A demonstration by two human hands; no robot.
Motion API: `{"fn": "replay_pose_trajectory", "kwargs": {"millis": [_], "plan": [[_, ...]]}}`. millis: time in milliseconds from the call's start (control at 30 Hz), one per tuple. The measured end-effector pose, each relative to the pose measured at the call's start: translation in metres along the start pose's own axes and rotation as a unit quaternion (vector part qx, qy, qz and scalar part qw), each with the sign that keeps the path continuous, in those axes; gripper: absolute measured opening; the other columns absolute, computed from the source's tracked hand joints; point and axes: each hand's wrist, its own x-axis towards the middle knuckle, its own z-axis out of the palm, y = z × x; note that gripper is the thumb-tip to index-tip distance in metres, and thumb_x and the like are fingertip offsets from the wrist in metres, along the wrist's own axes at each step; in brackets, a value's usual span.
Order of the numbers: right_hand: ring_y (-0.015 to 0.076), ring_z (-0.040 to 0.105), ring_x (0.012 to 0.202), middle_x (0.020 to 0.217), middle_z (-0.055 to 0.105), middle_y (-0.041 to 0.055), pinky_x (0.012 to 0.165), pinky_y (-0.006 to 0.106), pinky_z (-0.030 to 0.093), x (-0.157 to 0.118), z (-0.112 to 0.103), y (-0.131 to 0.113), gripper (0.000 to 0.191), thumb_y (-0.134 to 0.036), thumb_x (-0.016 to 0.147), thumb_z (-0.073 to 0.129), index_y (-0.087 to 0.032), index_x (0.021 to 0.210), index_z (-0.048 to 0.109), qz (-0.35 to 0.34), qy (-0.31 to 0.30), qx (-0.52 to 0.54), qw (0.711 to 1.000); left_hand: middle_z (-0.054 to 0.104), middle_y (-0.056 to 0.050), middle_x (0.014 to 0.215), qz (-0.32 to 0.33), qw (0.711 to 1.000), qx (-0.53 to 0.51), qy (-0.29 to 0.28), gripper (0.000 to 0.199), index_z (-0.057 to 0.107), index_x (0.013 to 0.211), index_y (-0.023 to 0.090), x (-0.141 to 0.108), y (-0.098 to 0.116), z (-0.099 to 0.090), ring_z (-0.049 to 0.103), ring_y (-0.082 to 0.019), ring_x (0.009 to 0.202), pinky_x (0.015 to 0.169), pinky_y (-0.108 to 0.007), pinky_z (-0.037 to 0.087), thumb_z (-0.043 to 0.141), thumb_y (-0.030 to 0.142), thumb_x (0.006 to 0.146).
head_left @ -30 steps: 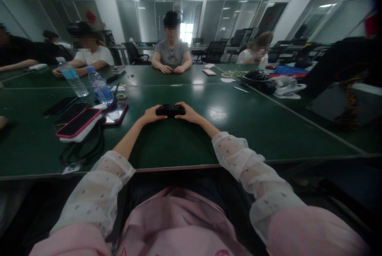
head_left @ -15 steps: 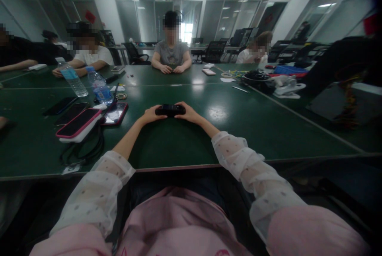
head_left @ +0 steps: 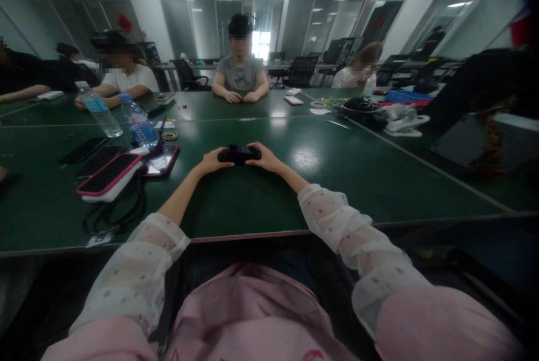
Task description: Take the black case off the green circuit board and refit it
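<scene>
A small dark oblong device [head_left: 239,154] with a smooth, slightly shiny upper face is held between my two hands above the green table [head_left: 248,204]. My left hand [head_left: 214,161] is closed round its left end, the thumb on the near side. Round the right end my right hand [head_left: 265,158] closes in the same way. Its exact kind is too dark to make out. Left of my left hand lies a phone in a red case [head_left: 161,160], its screen reflecting light.
Further left are a pink-rimmed phone on a white block [head_left: 110,174], dark phones [head_left: 84,150], two water bottles [head_left: 138,122] and a black cord [head_left: 115,215]. A pen [head_left: 337,124] and a white clamp [head_left: 406,124] lie right. Several people sit round the table, one [head_left: 241,77] opposite.
The view has shifted very slightly. The device appears tipped a little, its top face now showing differently; both hands keep their hold on its ends.
</scene>
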Motion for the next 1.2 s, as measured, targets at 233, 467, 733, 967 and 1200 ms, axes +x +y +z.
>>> {"fn": "replay_pose_trajectory", "kwargs": {"millis": [233,467,733,967,1200], "plan": [[0.0275,0.058,0.110,0.117,0.060,0.0083,0.099,0.047,0.044,0.004,-0.006,-0.006,0.065,-0.047,0.066,0.079,-0.021,0.120,0.055,-0.019,0.015,0.010,1.000,0.061,-0.011,0.133,-0.005,1.000,-0.012,0.002,0.076,0.054,0.132,0.019,0.002,-0.003,0.001,0.056,-0.031,0.124,0.109,-0.046,0.039,0.076,0.054,0.068],[0.0267,0.059,0.105,0.116,0.061,0.0099,0.093,0.043,0.048,0.013,-0.021,-0.008,0.072,-0.054,0.066,0.078,-0.020,0.123,0.050,0.002,0.112,0.044,0.993,0.061,-0.010,0.133,0.007,1.000,-0.024,-0.002,0.074,0.055,0.131,0.021,0.004,-0.009,0.002,0.056,-0.030,0.124,0.110,-0.047,0.038,0.077,0.053,0.068],[0.0285,0.057,0.106,0.115,0.061,0.0121,0.097,0.047,0.044,0.014,-0.051,0.027,0.060,-0.038,0.070,0.074,-0.017,0.120,0.048,0.090,0.338,-0.161,0.923,0.063,-0.009,0.131,0.028,0.999,-0.021,-0.009,0.069,0.057,0.129,0.022,0.004,-0.010,0.002,0.056,-0.029,0.123,0.109,-0.048,0.038,0.075,0.053,0.070],[0.0304,0.051,0.113,0.119,0.058,0.0152,0.096,0.047,0.043,-0.001,-0.052,0.039,0.051,-0.031,0.074,0.070,-0.016,0.118,0.048,0.193,0.321,-0.279,0.884,0.063,-0.007,0.130,0.023,1.000,-0.013,-0.007,0.067,0.058,0.127,0.024,0.005,-0.009,0.003,0.056,-0.030,0.123,0.110,-0.048,0.037,0.075,0.053,0.069],[0.0351,0.048,0.118,0.125,0.053,0.0205,0.098,0.050,0.040,-0.006,-0.046,0.043,0.065,-0.034,0.069,0.077,-0.013,0.123,0.045,0.286,0.263,-0.317,0.865,0.062,-0.008,0.131,0.022,1.000,-0.003,-0.016,0.069,0.057,0.128,0.024,0.002,-0.005,0.000,0.055,-0.030,0.124,0.110,-0.049,0.036,0.073,0.056,0.070]]}}
